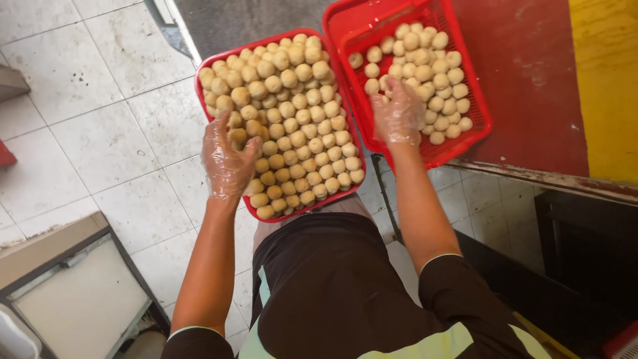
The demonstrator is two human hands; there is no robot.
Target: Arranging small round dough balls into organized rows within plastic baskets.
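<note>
Left hand (228,159), gloved, fingers spread, rests on dough balls (292,113) at the red tray's (199,83) left edge; right hand (397,113), gloved, fingers loosely spread, lies over balls at the red basket's (478,126) near-left corner.

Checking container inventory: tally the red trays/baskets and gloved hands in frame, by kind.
Red tray heaped with dough balls: 1
Red mesh basket holding dough balls: 1
Gloved hands, left hand and right hand: 2
Total: 4
</note>
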